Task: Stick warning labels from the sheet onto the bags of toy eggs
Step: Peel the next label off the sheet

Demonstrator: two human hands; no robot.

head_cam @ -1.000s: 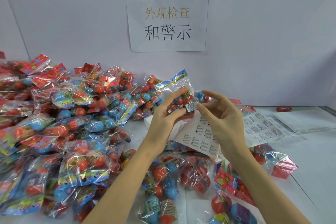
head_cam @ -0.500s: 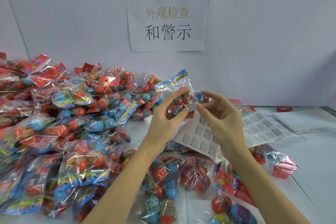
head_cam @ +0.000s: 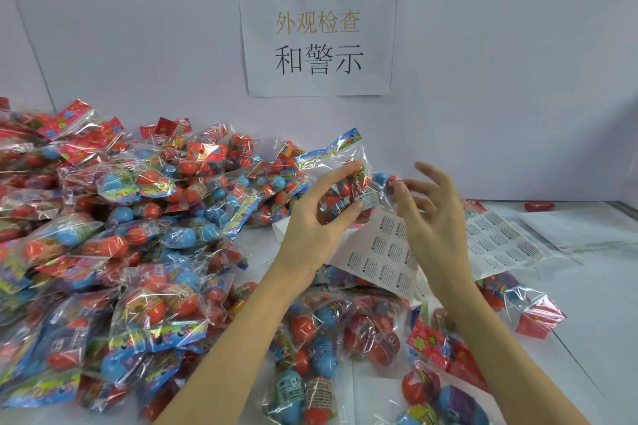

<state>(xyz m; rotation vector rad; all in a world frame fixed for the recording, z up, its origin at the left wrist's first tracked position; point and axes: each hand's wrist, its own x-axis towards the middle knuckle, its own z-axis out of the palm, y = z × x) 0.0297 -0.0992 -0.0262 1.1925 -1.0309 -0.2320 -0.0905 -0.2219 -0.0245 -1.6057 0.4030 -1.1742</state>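
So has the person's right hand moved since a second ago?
Yes. The right hand has let go of the small white warning label, now stuck on the clear bag of toy eggs, and opened, drawing slightly right across the label sheet.

Both my forearms are bare from the bottom edge of view up to the wrists, with no sleeve on either. My left hand [head_cam: 312, 231] and right hand [head_cam: 436, 224] are bare too, the fingernails short and plain.

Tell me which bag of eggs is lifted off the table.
The bag pinched by the left hand, with a white label on it; all others lie on the table.
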